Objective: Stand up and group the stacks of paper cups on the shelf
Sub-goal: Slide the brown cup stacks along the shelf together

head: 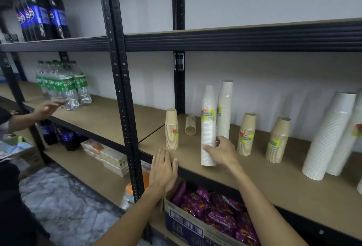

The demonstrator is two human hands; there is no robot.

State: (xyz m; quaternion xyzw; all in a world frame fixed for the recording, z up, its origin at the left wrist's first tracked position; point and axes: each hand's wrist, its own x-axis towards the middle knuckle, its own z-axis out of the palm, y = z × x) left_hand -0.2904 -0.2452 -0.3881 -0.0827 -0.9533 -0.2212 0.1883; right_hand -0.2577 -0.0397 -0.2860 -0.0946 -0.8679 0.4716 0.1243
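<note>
My right hand (220,153) grips the lower part of a tall white cup stack (208,124), which stands upright near the front edge of the brown shelf (264,179). A second tall white stack (224,108) stands just behind it. Three short brown cup stacks stand upright: one at the left (171,129), one right of my hand (246,134), one further right (277,140). A small brown stack (190,124) lies on its side by the rear post. Two large white stacks (329,136) lean at the far right. My left hand (163,169) hovers flat at the shelf's front edge, holding nothing.
Another person's hand (49,107) reaches toward wrapped Sprite bottles (62,85) on the left shelf. Cola bottles (42,18) fill the upper left shelf. A box of purple snack packs (211,212) sits on the shelf below. Black uprights (122,88) divide the bays.
</note>
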